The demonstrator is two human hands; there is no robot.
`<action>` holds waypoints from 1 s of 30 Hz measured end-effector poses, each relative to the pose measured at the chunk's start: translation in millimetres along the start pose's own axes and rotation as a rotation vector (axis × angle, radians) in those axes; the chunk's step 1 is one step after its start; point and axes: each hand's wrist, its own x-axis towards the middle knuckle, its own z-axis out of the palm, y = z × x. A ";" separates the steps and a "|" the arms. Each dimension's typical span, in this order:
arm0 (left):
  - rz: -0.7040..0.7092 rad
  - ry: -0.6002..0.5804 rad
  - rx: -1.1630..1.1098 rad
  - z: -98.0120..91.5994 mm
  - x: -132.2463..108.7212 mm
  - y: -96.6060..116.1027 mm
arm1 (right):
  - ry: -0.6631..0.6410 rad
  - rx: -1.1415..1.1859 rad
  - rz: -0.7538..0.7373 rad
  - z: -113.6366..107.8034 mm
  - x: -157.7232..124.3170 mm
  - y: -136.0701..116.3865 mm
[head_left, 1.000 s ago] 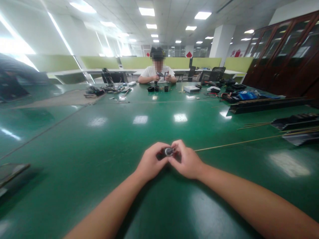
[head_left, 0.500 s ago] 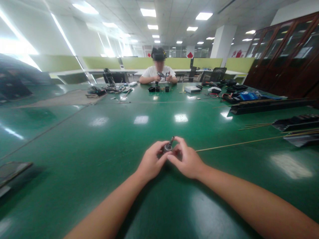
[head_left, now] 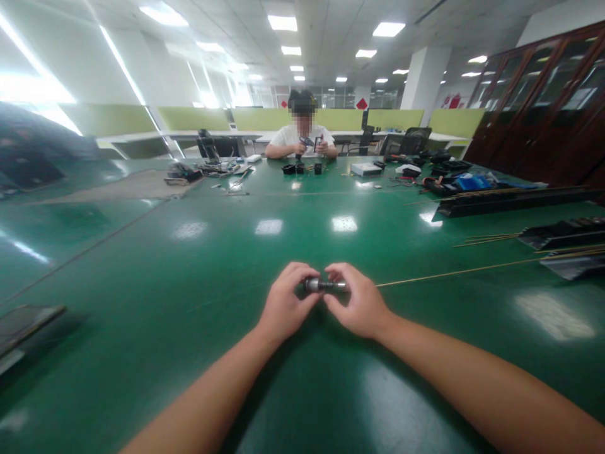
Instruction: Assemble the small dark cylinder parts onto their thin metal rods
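Observation:
Both my hands meet over the middle of the green table (head_left: 189, 265). Between them lies a small grey metal cylinder with a thin shaft (head_left: 320, 284), held sideways just above the tabletop. My left hand (head_left: 286, 304) pinches its thicker left end with curled fingers. My right hand (head_left: 355, 301) pinches the shaft end, fingers closed round it. The lower part of the piece is hidden behind my fingers.
A thin brass-coloured rod (head_left: 454, 272) runs rightward from my right hand. Black flat parts (head_left: 562, 232) and long black rails (head_left: 510, 200) lie at the right. Across the table another person (head_left: 300, 140) sits handling small parts, with tools and boxes (head_left: 365, 169) around. A dark tray edge (head_left: 26, 321) shows at the left.
The metal piece has been turned: a second ago its end faced me, then its shaft pointed up and away, and now it lies horizontal between both hands.

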 end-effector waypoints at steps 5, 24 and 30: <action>0.002 -0.001 0.008 0.2 -0.1 -0.3 | -0.036 -0.060 -0.003 -0.7 1.2 0.0; 0.009 -0.027 -0.034 1.5 -1.7 -2.9 | -0.064 -0.008 0.064 1.6 2.5 3.2; -0.006 -0.020 -0.018 1.8 -1.2 -3.9 | -0.076 0.016 0.037 3.2 3.4 9.4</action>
